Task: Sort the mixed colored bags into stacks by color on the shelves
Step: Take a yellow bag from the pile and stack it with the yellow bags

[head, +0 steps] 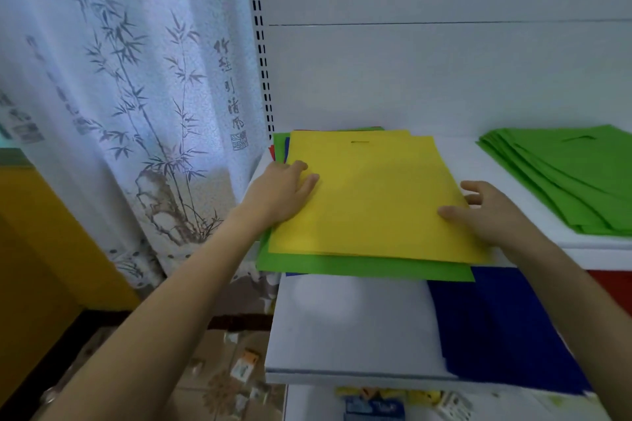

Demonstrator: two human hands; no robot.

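Two hands rest on a yellow bag (372,198) topping a mixed pile at the left end of the upper shelf (455,154). The left hand (284,188) lies flat and relaxed on the bag's left edge. The right hand (489,212) sets its thumb on the right edge, fingers loosely curled beyond it; an actual grip cannot be told. A green stack (574,178) sits well apart to the right; blue bags (496,328) lie on the lower shelf (342,325).

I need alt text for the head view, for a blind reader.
A person's left hand rests on a yellow bag atop a mixed pile on a white shelf, while the right hand touches its right edge. A green stack lies to the right; blue bags lie on the shelf below.
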